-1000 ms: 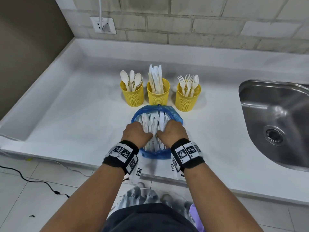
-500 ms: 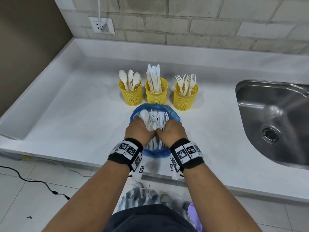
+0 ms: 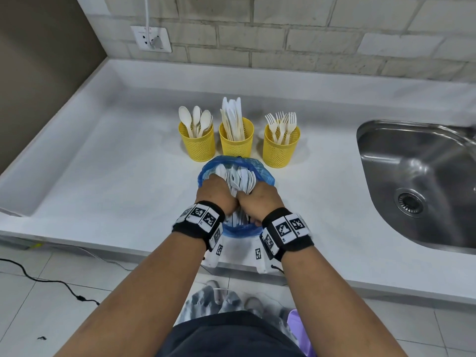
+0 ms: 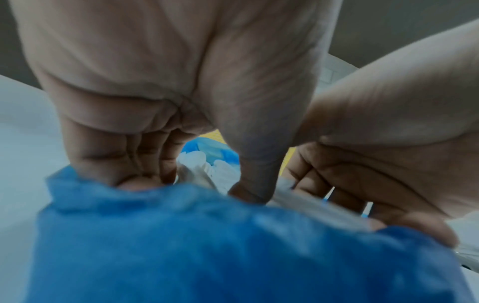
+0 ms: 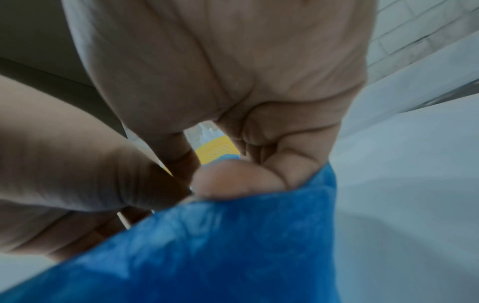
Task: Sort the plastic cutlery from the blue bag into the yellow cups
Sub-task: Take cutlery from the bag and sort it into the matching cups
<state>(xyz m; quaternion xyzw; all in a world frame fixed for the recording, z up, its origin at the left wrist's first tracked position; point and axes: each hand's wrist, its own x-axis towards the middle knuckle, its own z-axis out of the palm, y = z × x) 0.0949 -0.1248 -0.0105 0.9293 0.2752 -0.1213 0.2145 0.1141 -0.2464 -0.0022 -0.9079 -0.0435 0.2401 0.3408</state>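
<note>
Three yellow mesh cups stand in a row on the counter: spoons in the left cup [image 3: 197, 145], knives in the middle cup [image 3: 236, 141], forks in the right cup [image 3: 280, 149]. Just in front of them lies the blue bag [image 3: 264, 173] [image 4: 207, 256] [image 5: 233, 246], its mouth open. A bundle of white cutlery [image 3: 240, 177] [image 4: 197, 166] sticks out of it, heads toward the cups. My left hand [image 3: 215, 194] [image 4: 197, 184] and right hand [image 3: 260, 199] [image 5: 207, 176] sit side by side inside the bag's mouth, fingers curled round the bundle. The fingertips are hidden in the head view.
A steel sink [image 3: 417, 181] is sunk into the white countertop [image 3: 103, 176] at the right. A wall socket [image 3: 151, 39] with a plug sits on the brick wall behind. The counter's front edge runs just under my wrists; a black cable [image 3: 51, 282] lies on the floor.
My hands have drawn together and bunched the loose cutlery into one tight bundle. The spoon heads now stand higher at the bag's far side.
</note>
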